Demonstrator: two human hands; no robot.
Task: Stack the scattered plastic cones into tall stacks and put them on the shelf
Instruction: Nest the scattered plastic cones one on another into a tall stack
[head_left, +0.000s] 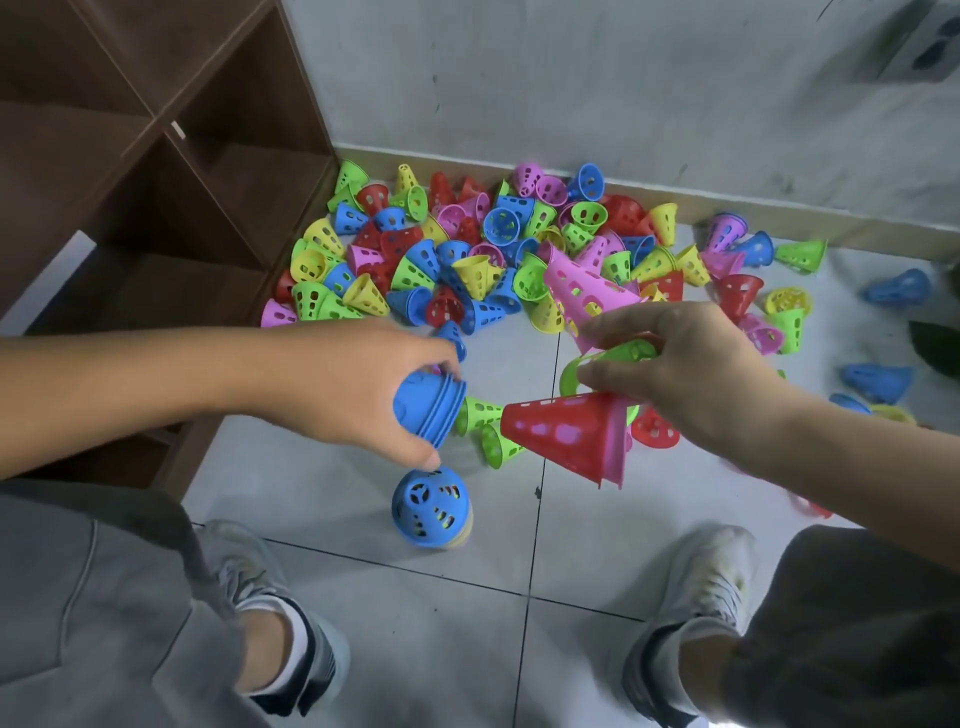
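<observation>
Blue, red and pink plastic: stacking is under way, shelving not begun.
Head view: left hand (358, 387) grips nested blue cones (428, 408); right hand (680, 364) holds a red-and-pink stack (571, 436) over the scattered pile (467, 254). Next: nest more cones, then reach the shelf (156, 156).

- Bare floor tile (519, 545) lies open at lower centre, between the two shoes.
- A standing blue stack (431, 508) blocks its left part.
- The cone pile (467, 260) fills the centre up to the wall.
- Brown shelf (156, 156) compartments at upper left stand open.
</observation>
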